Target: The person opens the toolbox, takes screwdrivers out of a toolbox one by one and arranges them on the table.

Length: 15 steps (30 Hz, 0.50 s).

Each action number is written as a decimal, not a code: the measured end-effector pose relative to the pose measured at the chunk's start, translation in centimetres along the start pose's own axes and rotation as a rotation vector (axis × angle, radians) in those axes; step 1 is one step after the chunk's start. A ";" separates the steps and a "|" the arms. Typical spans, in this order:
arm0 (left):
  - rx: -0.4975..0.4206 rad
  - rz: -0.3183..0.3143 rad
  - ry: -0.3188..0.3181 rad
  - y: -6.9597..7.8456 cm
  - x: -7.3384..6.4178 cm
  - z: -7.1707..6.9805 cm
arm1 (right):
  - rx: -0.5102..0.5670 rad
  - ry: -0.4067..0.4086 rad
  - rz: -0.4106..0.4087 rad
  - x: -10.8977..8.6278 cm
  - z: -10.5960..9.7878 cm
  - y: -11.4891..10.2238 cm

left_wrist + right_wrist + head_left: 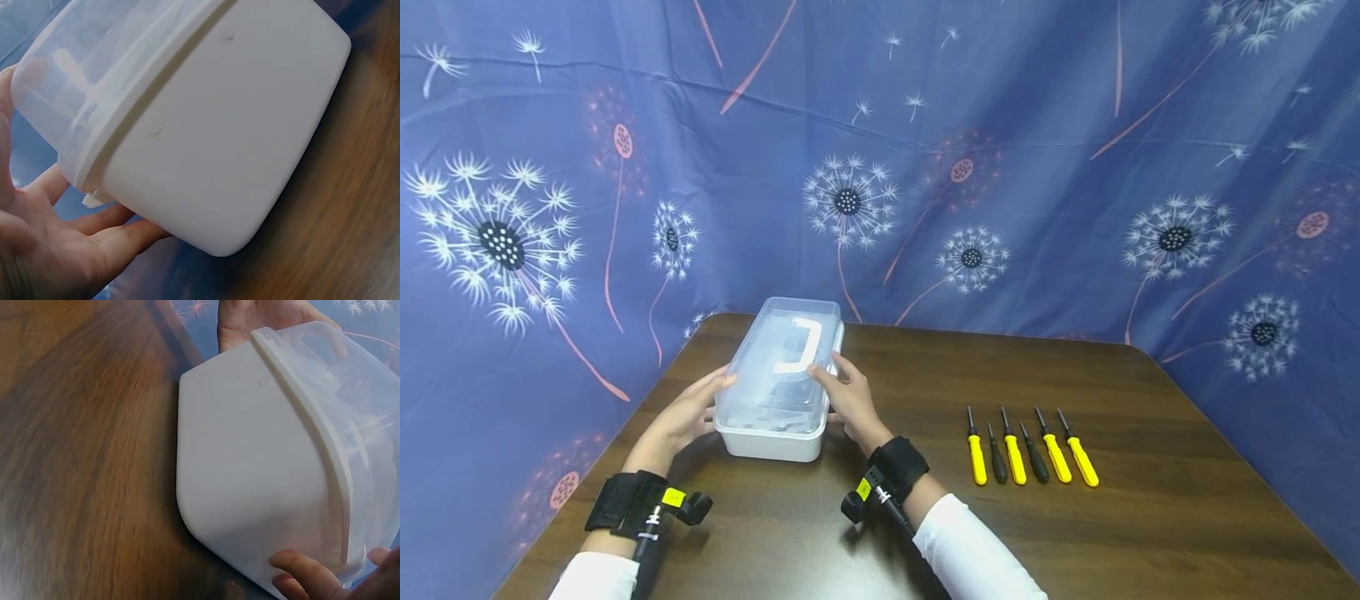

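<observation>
A white plastic storage box (772, 445) with a clear domed lid (767, 350) and a white handle (808, 343) on top sits at the left of the table. My left hand (683, 410) holds its left side, thumb on the lid and fingers lower along the wall. On the opposite side my right hand (852, 402) grips the box, its thumb over the lid near the handle. In the left wrist view, fingers (128, 237) reach under the rim beside a small latch (97, 199). Contents show only faintly through the cloudy lid.
To the right, several screwdrivers lie in a row on the brown wooden table (925, 375): yellow-handled ones (977, 460) and shorter black-handled ones (1037, 463). A blue curtain (910, 167) with dandelion prints hangs behind and beside the table.
</observation>
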<state>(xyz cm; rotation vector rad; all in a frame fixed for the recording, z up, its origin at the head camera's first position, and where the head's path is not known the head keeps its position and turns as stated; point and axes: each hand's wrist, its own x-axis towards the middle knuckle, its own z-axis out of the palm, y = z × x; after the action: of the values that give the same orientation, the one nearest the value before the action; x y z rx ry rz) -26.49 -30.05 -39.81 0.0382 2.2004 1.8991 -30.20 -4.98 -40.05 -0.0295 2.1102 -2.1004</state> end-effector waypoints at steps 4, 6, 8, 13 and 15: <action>0.009 -0.007 -0.009 -0.2 -0.1 -1.3 | 0.004 0.000 -0.004 0.1 1.4 0.0; 0.013 -0.010 -0.016 -0.3 -0.2 -1.9 | 0.010 0.006 -0.008 0.2 2.0 0.1; 0.016 -0.013 -0.017 -0.4 -0.2 -2.5 | 0.019 0.014 -0.012 0.4 2.6 0.1; 0.017 -0.007 -0.018 -0.6 -0.2 -4.2 | 0.041 0.022 -0.026 0.7 4.1 0.0; 0.015 -0.006 -0.019 -0.7 -0.3 -4.9 | 0.041 0.027 -0.028 0.7 4.7 -0.1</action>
<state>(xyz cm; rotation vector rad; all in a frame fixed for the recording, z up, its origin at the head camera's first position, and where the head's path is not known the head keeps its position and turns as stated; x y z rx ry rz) -27.05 -34.96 -39.83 0.0517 2.2001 1.8712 -30.34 -9.70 -39.98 -0.0252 2.0936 -2.1711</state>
